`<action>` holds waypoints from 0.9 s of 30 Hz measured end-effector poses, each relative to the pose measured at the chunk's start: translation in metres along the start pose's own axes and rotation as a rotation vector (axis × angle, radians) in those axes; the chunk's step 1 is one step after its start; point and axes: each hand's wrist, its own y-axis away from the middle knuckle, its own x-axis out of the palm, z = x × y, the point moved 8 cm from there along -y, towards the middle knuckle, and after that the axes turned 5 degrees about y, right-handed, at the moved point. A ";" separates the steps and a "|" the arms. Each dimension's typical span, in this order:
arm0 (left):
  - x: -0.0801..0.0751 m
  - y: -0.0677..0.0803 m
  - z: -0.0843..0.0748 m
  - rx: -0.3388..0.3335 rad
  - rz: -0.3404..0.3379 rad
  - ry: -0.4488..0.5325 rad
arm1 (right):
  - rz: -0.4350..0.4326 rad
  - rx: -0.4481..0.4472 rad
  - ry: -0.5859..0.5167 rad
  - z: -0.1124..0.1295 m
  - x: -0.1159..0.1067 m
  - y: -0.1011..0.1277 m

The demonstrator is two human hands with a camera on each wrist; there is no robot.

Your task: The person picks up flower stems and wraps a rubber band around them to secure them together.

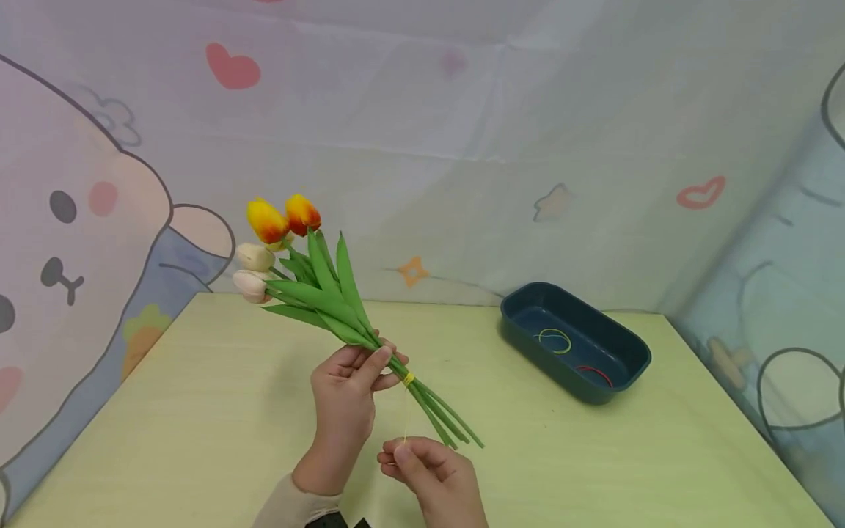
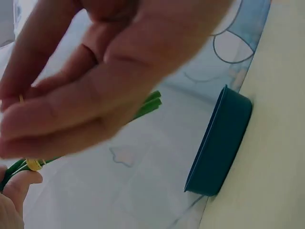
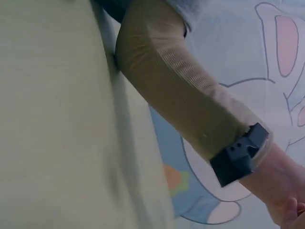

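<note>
A pale yellow-green table (image 1: 198, 411) fills the lower part of the head view, closed in on three sides by a pastel cloth backdrop (image 1: 462, 147) printed with hearts, stars and a cartoon rabbit. Above the middle of the table, nearer its front edge, the left hand (image 1: 346, 396) grips a bunch of artificial tulips (image 1: 317, 290) by the stems, fingers and thumb curled round them; the orange, yellow and cream heads tilt up toward the back left corner, and the cut ends point toward the front right. A yellow rubber band (image 1: 409, 379) is wound round the stems just beside the left fingers. Below it, near the front edge, the right hand (image 1: 429, 466) pinches a thin strand of that band, stretched down from the stems. Toward the back right sits a dark teal tray (image 1: 620, 381) holding a yellow-green band (image 1: 553, 340) and a red band (image 1: 594, 375). The left wrist view alone shows the tray's outer wall and the wound band close up. The right wrist view shows only a tan sleeve (image 3: 181, 90) with a black wrist strap (image 3: 238, 155).
</note>
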 end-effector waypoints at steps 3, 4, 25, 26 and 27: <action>0.007 0.002 -0.009 0.126 0.072 -0.166 | 0.018 -0.093 0.216 0.027 -0.004 0.001; 0.011 0.003 -0.010 0.159 0.110 -0.217 | 0.037 -0.149 0.289 0.038 -0.007 0.000; 0.025 0.010 0.018 -0.394 0.378 0.145 | 0.319 -0.631 0.543 0.085 -0.041 0.011; 0.024 0.010 0.021 -0.415 0.357 0.159 | 0.318 -0.637 0.529 0.082 -0.041 0.013; 0.023 0.010 0.023 -0.435 0.333 0.170 | 0.319 -0.656 0.514 0.080 -0.041 0.014</action>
